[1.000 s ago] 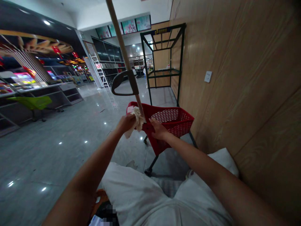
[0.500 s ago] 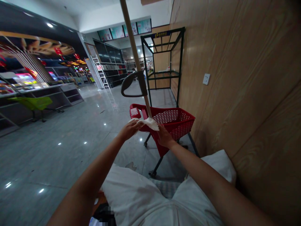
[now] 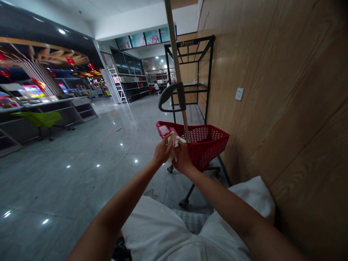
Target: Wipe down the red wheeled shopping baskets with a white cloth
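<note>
"What kind of room is it?"

"A wide shop hall with a glossy grey floor. A wood-grain wall runs along the right side, with a white socket on it. Beyond the cart, a dark metal rack stands near that wall."

"Which cart?"

"The red shopping cart, upright on its wheels just ahead of the person's knees. A pale pole rises from its near side, leaning a little, with a grey loop handle partway up."

"And the hands?"

"Close together at the cart's near end, left of the pole's foot. The left hand pinches a white cloth between bent fingers."

"The right one too?"

"The right hand is against the cloth from the other side. Its fingers are partly hidden, so I can't tell whether they grip it or only press on it."

"So the cloth is between them?"

"Yes, crumpled, at the cart's near edge."

"Anything off to the left?"

"A green cart beside a long counter."
</note>
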The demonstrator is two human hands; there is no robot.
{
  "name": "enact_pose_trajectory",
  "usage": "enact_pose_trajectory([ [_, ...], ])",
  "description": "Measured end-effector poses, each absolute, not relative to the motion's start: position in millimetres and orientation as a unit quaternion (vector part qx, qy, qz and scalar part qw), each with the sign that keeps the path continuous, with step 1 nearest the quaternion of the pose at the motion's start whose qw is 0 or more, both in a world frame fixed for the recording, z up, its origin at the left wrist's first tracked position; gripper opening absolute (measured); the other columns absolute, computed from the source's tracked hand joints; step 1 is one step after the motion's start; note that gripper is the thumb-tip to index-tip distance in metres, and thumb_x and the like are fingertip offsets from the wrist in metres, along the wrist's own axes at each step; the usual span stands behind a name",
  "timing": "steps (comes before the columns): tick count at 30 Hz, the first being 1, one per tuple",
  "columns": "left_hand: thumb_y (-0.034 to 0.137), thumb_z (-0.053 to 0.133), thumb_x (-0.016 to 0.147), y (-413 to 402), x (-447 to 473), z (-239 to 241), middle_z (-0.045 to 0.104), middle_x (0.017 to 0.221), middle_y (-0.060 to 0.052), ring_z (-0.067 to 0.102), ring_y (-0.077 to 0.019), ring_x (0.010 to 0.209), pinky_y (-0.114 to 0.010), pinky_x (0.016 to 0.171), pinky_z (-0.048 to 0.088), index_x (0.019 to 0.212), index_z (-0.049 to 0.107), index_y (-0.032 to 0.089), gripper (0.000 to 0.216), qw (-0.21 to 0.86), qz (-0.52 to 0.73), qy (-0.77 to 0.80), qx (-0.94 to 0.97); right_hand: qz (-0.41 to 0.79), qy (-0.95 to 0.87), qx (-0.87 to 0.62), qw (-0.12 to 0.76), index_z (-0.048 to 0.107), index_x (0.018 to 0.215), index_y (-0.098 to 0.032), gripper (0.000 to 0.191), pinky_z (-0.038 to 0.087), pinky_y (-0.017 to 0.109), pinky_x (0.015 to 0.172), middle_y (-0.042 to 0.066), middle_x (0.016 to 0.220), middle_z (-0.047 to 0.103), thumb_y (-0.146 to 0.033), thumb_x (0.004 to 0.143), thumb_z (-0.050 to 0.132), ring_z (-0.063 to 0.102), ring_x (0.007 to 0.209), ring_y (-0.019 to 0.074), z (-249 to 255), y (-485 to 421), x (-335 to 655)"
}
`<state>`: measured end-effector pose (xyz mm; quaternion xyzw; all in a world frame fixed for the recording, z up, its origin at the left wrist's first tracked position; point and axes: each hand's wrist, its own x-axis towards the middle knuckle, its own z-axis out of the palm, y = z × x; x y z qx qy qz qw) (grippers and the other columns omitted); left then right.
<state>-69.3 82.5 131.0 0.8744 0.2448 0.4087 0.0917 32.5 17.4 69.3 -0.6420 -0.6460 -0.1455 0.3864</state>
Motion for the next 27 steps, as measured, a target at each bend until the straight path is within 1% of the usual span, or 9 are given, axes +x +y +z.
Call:
enact_pose_trajectory([
  [3,0.033,0.046,0.09,86.9,-66.6,134.5,0.068,0.099,-0.005,0.066,-0.0155,0.075,-0.029,0.07,0.052,0.143,0.024,0.022,0.058,0.124,0.4,0.249,0.873,-0.141,-0.616,-0.675,0.38,0.028,0.141,-0.011,0.078,0.019,0.051,0.11,0.02,0.142,0.038,-0.02,0.07,0.057,0.03,0.132,0.0305,82.5,26.0,40.3],
  [7,0.037,0.052,0.087,98.8,-59.9,133.1,0.067,0.104,-0.009,0.065,-0.0191,0.087,-0.033,0.078,0.051,0.14,0.029,0.019,0.06,0.051,0.381,0.241,0.891,-0.114,-0.618,-0.681,0.376,0.029,0.14,-0.012,0.079,0.032,0.043,0.101,0.016,0.125,0.055,-0.026,0.069,0.061,0.048,0.113,0.028,94.6,34.2,57.1],
  [9,0.04,0.055,0.086,105.2,-54.7,132.0,0.066,0.106,-0.01,0.062,-0.0215,0.096,-0.037,0.087,0.049,0.134,0.038,0.019,0.055,-0.003,0.359,0.227,0.905,-0.101,-0.622,-0.678,0.379,0.032,0.137,-0.012,0.079,0.034,0.041,0.098,0.015,0.121,0.057,-0.026,0.065,0.062,0.05,0.108,0.0279,95.7,35.7,62.7],
  [12,0.041,0.058,0.084,111.8,-45.5,130.5,0.064,0.114,-0.01,0.053,-0.0266,0.114,-0.043,0.101,0.04,0.122,0.053,0.02,0.044,-0.072,0.323,0.205,0.921,-0.088,-0.613,-0.68,0.392,0.042,0.129,-0.012,0.069,0.035,0.042,0.096,0.014,0.114,0.059,-0.028,0.064,0.06,0.051,0.105,0.0296,93.3,34.6,67.9],
  [15,0.04,0.054,0.086,113.3,-37.0,128.9,0.062,0.119,-0.009,0.049,-0.0269,0.12,-0.048,0.108,0.031,0.115,0.059,0.021,0.036,-0.077,0.302,0.188,0.932,-0.085,-0.621,-0.657,0.419,0.049,0.12,-0.014,0.056,0.036,0.041,0.093,0.012,0.106,0.061,-0.028,0.065,0.057,0.052,0.102,0.0296,89.9,29.5,73.8],
  [19,0.042,0.052,0.087,113.0,-33.1,126.2,0.066,0.106,-0.01,0.059,-0.0247,0.104,-0.044,0.099,0.041,0.109,0.061,0.017,0.035,-0.04,0.271,0.164,0.948,-0.067,-0.624,-0.592,0.506,0.056,0.104,-0.018,0.034,0.04,0.036,0.087,0.007,0.094,0.062,-0.028,0.073,0.047,0.055,0.092,0.0239,86.5,15.5,86.4],
  [21,0.045,0.054,0.085,114.8,-33.7,124.5,0.066,0.105,-0.012,0.058,-0.0258,0.105,-0.042,0.094,0.046,0.112,0.06,0.016,0.04,-0.039,0.264,0.132,0.955,-0.057,-0.622,-0.564,0.541,0.058,0.097,-0.02,0.027,0.042,0.034,0.086,0.006,0.092,0.062,-0.029,0.075,0.045,0.057,0.089,0.022,84.8,5.1,94.2],
  [24,0.047,0.058,0.083,120.0,-32.6,123.4,0.065,0.108,-0.013,0.056,-0.0269,0.111,-0.042,0.096,0.045,0.119,0.057,0.017,0.046,-0.053,0.258,0.081,0.961,-0.041,-0.622,-0.534,0.571,0.059,0.089,-0.02,0.023,0.044,0.034,0.085,0.005,0.088,0.063,-0.029,0.073,0.046,0.058,0.087,0.0214,81.6,-12.2,109.0],
  [27,0.045,0.057,0.085,124.4,-24.7,126.5,0.064,0.109,-0.013,0.057,-0.0259,0.11,-0.043,0.097,0.045,0.111,0.06,0.016,0.039,-0.061,0.261,0.063,0.961,-0.002,-0.617,-0.51,0.6,0.059,0.083,-0.02,0.019,0.046,0.035,0.083,0.004,0.084,0.064,-0.029,0.072,0.046,0.059,0.085,0.0211,78.9,-27.1,129.4],
])
